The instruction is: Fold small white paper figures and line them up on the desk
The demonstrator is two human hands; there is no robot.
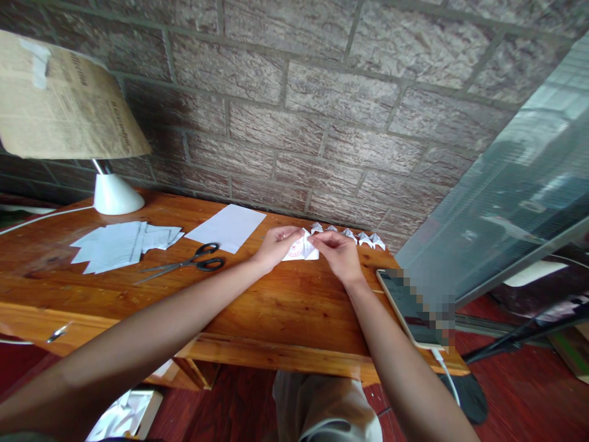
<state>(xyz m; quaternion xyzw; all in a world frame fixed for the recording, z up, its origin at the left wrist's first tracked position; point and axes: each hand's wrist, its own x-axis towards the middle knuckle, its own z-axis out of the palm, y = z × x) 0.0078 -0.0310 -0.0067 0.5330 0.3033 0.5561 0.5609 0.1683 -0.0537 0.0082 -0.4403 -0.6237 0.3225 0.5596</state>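
Observation:
A small piece of white paper [311,253] with a red round print is held above the wooden table, partly folded. My left hand [278,245] grips its left side between thumb and fingers. From the right, my right hand [338,248] pinches the paper's upper folded part. Both hands hide some of the paper's edges. Just behind them, several small folded white paper shapes [364,239] stand in a row near the wall.
Black-handled scissors [202,263] lie left of my hands. Beyond them are a blank white sheet [227,228] and a pile of cut papers [115,245]. A lamp [117,193] stands at the back left. A tablet [409,307] with a cable lies at the right edge.

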